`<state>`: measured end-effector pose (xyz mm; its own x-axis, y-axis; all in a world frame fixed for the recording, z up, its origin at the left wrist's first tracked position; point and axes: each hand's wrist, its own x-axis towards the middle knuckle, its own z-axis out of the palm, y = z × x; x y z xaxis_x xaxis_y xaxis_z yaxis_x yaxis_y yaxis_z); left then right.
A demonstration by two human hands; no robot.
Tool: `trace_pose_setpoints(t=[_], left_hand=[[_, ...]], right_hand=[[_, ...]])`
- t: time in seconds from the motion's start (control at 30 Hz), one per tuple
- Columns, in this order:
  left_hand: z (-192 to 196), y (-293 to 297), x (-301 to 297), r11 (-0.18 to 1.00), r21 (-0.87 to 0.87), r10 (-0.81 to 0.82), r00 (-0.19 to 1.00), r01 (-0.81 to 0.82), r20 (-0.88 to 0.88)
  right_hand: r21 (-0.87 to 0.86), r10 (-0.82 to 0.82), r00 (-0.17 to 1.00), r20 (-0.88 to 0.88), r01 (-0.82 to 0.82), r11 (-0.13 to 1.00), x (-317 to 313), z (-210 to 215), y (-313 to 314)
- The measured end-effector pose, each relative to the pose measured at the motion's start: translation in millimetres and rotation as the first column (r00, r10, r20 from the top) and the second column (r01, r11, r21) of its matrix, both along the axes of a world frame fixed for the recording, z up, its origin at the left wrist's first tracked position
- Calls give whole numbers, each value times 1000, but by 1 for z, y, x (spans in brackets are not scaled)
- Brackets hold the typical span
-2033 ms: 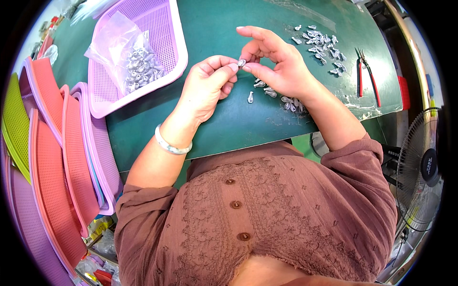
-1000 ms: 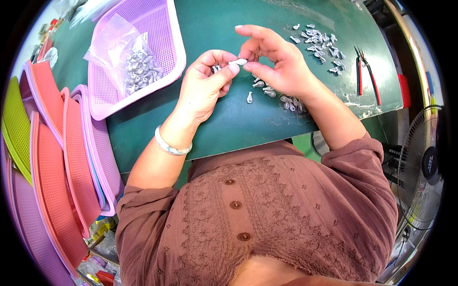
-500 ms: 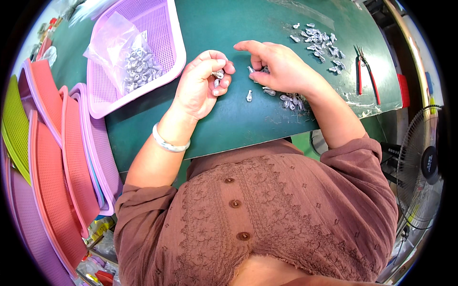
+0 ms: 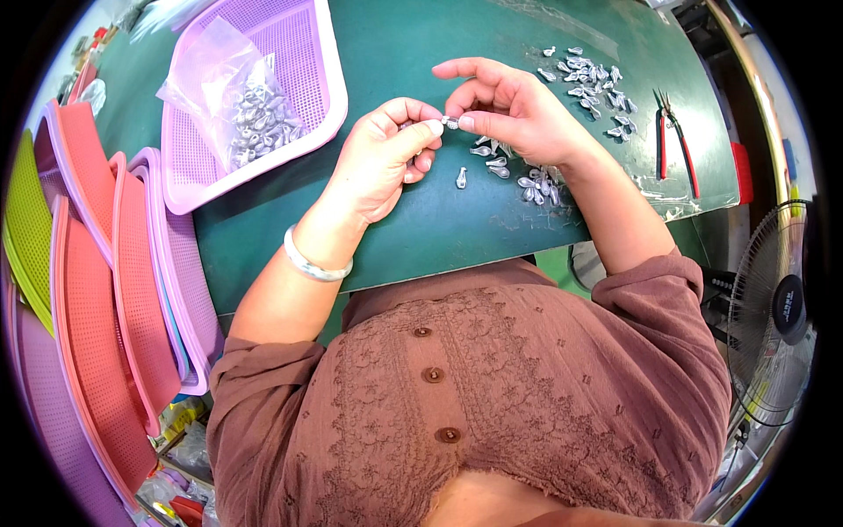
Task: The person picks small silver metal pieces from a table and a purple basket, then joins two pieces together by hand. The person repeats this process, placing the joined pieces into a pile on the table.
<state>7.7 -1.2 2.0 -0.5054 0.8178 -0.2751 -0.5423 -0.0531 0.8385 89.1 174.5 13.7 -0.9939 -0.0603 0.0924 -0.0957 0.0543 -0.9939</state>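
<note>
Over the green table, my left hand (image 4: 386, 158) and my right hand (image 4: 522, 114) meet at a small silver metal piece (image 4: 450, 122). My left thumb and forefinger pinch one end of it. The right thumb and a bent finger close on the other end, with the right forefinger stretched out to the left. More metal shows in the curl of my left fingers, mostly hidden. Under and beside my right hand lie several loose teardrop-shaped silver pieces (image 4: 537, 186). One single piece (image 4: 461, 178) stands apart, nearer the table's front edge.
A purple basket (image 4: 189, 198) at the left holds a clear plastic bag (image 4: 206, 75) of similar pieces. A scattered group of pieces (image 4: 590, 79) lies at the far right, beside red-handled pliers (image 4: 676, 145). Stacked baskets (image 4: 97, 351) flank the table's left; a fan (image 4: 773, 307) stands right.
My right hand has come up from the loose pieces and moved slightly left. My left hand has turned toward it, and the fingertips of both now meet on one metal piece.
</note>
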Motion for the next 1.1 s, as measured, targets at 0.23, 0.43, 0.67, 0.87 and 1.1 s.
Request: trace_pose_setpoints(t=[0.23,0.43,0.67,0.87,1.1], left_hand=[[0,0,0,999,32,9,999,-8,-44],[2,0,1,999,33,29,998,-27,-61],[2,-1,2,998,53,28,997,-24,-73],[5,0,4,998,-4,65,988,-66,-138],[2,1,4,993,-58,95,987,-103,-132]], right_hand=[[-33,5,1000,25,-4,999,0,0,-1],[-42,12,999,30,-10,999,0,1,-1],[-64,13,999,46,-10,998,0,2,-1],[-31,-5,1000,26,6,1000,0,1,-2],[-19,-47,998,51,48,999,1,2,-4]])
